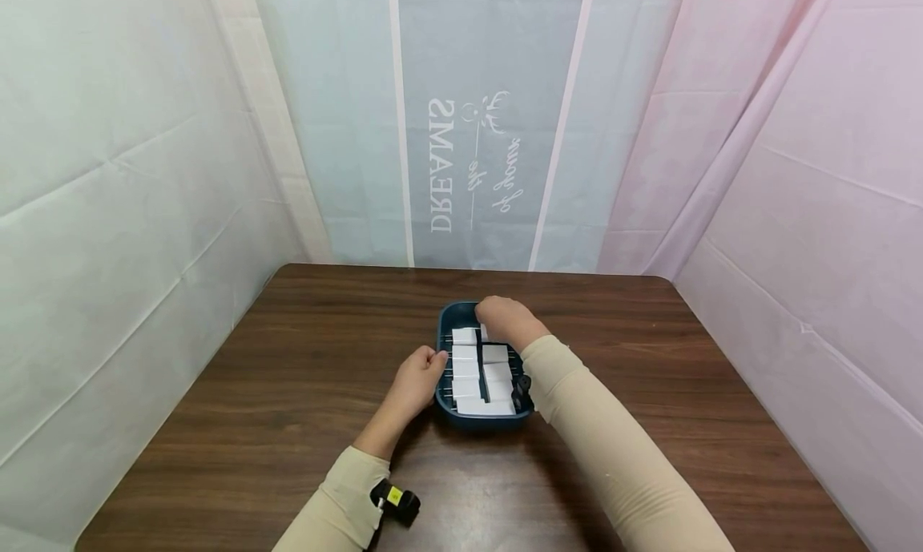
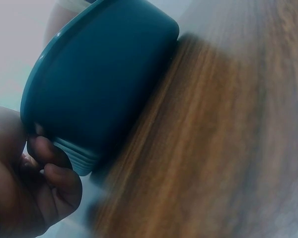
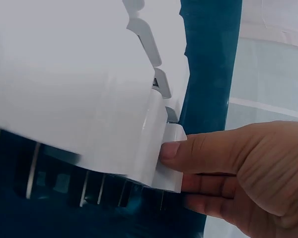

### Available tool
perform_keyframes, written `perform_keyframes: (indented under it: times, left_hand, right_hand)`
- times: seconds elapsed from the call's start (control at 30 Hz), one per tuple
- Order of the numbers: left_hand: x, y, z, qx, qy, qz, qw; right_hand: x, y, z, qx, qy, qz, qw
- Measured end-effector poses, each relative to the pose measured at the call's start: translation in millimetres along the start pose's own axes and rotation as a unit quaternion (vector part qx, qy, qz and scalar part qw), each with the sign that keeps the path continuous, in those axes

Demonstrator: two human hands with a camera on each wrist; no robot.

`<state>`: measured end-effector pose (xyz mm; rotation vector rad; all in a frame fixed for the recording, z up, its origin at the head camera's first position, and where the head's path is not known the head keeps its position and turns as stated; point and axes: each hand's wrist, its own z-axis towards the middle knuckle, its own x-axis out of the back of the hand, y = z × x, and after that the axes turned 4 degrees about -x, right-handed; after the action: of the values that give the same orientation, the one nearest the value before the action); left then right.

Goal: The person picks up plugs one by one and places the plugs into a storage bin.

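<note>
A dark teal basin (image 1: 479, 422) stands on the wooden table, holding two rows of white blocks (image 1: 465, 368) with thin metal pins sticking out sideways. My left hand (image 1: 416, 380) grips the basin's left rim, thumb on top; in the left wrist view its fingers (image 2: 59, 173) curl against the outer wall. At the far end of the right row, my right hand (image 1: 510, 321) pinches a white block (image 3: 171, 158) between thumb and fingers. That block sits against the end of the row in the right wrist view. The right forearm partly covers the basin's right side.
The brown wooden table (image 1: 303, 392) extends around the basin. Pale curtains (image 1: 476, 55) hang behind it and along both sides. Black wrist cameras sit on both sleeves; the left one (image 1: 397, 502) has a yellow label.
</note>
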<state>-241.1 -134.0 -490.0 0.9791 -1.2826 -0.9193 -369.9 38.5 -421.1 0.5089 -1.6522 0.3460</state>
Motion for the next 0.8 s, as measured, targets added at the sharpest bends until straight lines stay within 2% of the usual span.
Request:
perform_keyframes:
  times: [0.33, 0.8]
  left_hand:
    - [0.6, -0.7, 1.0, 0.005, -0.006, -0.004, 1.0]
    - [1.4, 0.6, 0.8, 0.013, -0.009, -0.006, 0.9999]
  right_hand:
    - [-5.6, -1.3, 4.8, -0.019, -0.024, 0.003, 1.0]
    - [-5.8, -0.1, 5.1, -0.014, -0.03, 0.01, 0.999]
